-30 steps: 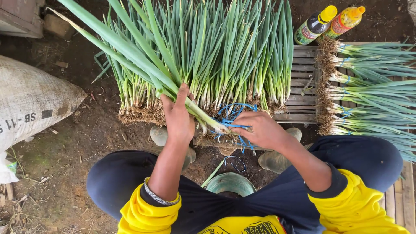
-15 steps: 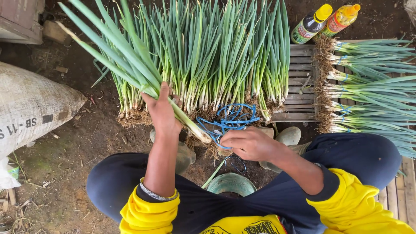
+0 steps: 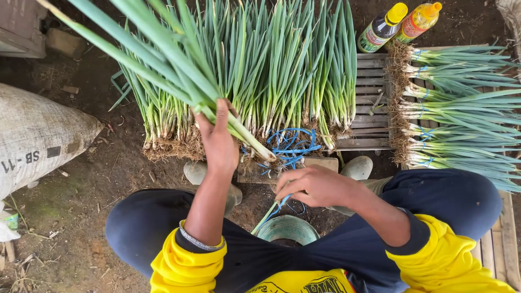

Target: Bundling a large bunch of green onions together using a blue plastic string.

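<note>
Here, the bunch (image 3: 163, 65) in my grip is a handful of spring onions: long flat green leaves fanning up to the left, pale white stems, and root ends slanting down to the right. My left hand (image 3: 218, 142) is clamped around the stems just above the white part, so the roots jut out past my fingers towards a tangle of blue string (image 3: 290, 145). My right hand (image 3: 315, 185) sits lower and to the right, apart from the bunch, its fingers pinched shut on a strand of that string. Behind both hands a row of loose onions (image 3: 282, 76) lies with muddy roots towards me, partly hidden by the lifted leaves. To the right, tied bundles (image 3: 461, 108) rest on a wooden pallet (image 3: 372, 108), with two bottles (image 3: 399, 21) at its far edge. A sack (image 3: 38, 135) lies on the left, and a green bowl (image 3: 286, 228) sits between my knees.
</note>
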